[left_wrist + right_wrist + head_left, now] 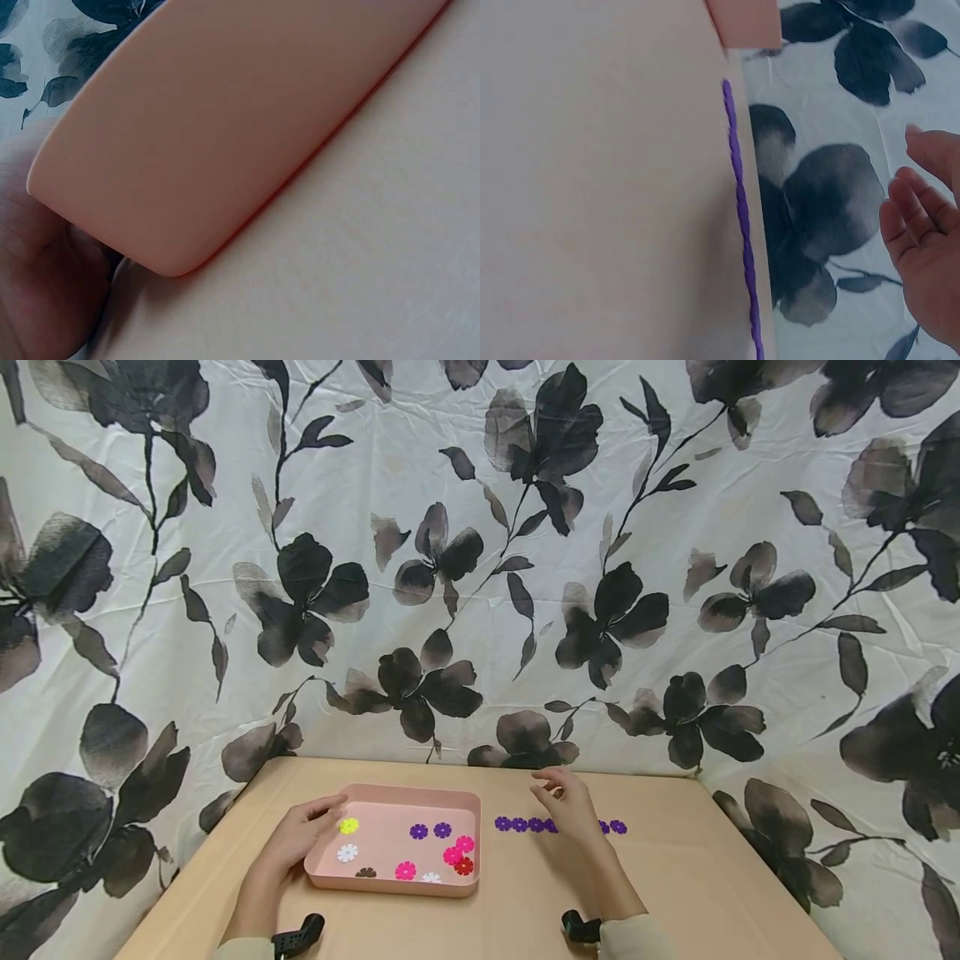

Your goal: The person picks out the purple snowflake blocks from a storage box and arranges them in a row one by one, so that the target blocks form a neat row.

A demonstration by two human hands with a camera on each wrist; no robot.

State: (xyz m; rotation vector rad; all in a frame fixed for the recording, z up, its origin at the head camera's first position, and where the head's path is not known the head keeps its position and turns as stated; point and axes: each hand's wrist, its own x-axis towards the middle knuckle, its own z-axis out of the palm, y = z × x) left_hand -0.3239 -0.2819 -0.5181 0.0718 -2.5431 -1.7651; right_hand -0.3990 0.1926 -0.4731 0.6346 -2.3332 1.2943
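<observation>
My left hand (pixel 294 835) rests at the left side of a pink tray (pixel 390 890), its fingers reaching over the rim. Seen from the left wrist, the tray wall (pixel 225 135) hides the fingertips. Two purple flower pieces (pixel 419 832) lie in the tray. To its right, more purple flower pieces run in a row (pixel 517 824), partly hidden by my right hand (pixel 572 814). That hand is raised over the row, fingers loosely bent and thumb apart, holding nothing. The row (pixel 740 202) shows edge-on in the right wrist view.
The tray also holds a yellow flower (pixel 348 826), white ones (pixel 347 853), a brown one (pixel 366 872), pink ones (pixel 405 870) and a red one (pixel 463 866). A tan table (pixel 712 893) ends at a floral cloth (pixel 525 568) behind it.
</observation>
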